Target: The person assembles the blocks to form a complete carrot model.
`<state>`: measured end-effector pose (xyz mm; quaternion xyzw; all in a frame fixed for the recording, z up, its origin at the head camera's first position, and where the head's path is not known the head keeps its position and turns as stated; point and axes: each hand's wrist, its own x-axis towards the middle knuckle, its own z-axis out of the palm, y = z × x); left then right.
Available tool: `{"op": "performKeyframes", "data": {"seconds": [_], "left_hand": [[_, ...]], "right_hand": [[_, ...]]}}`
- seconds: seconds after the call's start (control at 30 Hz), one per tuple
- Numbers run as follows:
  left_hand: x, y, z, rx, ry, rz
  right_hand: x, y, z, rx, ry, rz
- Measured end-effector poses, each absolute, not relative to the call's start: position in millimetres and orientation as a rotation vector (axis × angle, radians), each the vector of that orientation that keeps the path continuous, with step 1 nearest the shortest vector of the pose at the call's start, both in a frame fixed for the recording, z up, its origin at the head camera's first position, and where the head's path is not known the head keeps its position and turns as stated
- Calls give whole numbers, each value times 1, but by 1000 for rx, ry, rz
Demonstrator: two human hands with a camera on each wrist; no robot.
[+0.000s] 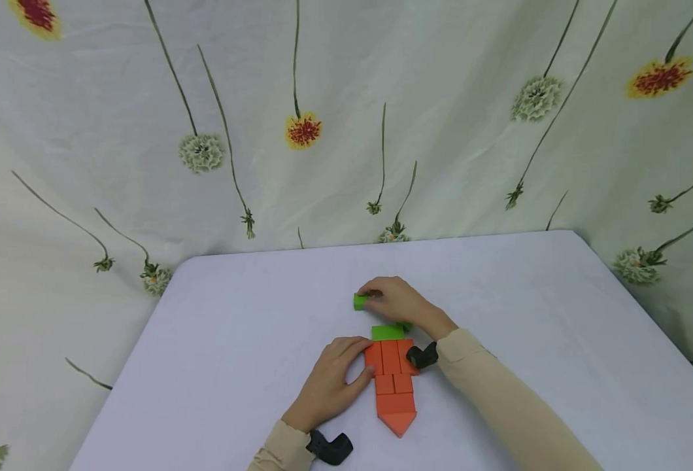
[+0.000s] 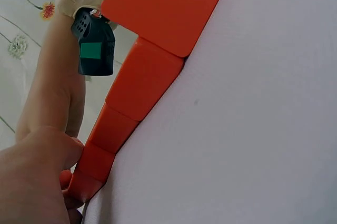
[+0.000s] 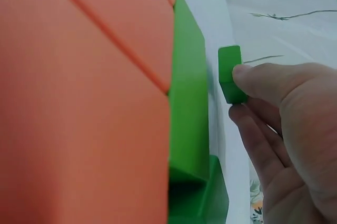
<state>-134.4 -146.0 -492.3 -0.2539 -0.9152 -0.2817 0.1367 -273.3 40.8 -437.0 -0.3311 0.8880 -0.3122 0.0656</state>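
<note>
Orange blocks (image 1: 395, 402) lie together on the white table in a carrot-like shape, a pointed block at the near end. Across their far end lies a green block (image 1: 386, 333); another green block (image 3: 215, 195) sits beside it, partly behind the right wrist in the head view. My right hand (image 1: 398, 299) pinches a small green block (image 3: 230, 74) between thumb and fingers, beyond the shape and a little to its left. My left hand (image 1: 331, 379) rests at the left side of the orange blocks, fingertips touching their upper left edge and thumb near their side.
The white table (image 1: 252, 314) has rounded far corners. A pale cloth (image 1: 346, 190) printed with flowers hangs behind it and spreads around its sides. Each wrist wears a dark camera mount, and the right one (image 1: 422, 356) overhangs the orange blocks in the head view.
</note>
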Motion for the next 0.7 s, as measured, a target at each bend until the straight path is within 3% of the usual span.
{"op": "performKeyframes", "data": {"seconds": [0.7], "left_hand": [[-135,-146,-493,-745,-2649,-818]], "right_hand": [[-256,65,-445,-1224,2467,-938]]}}
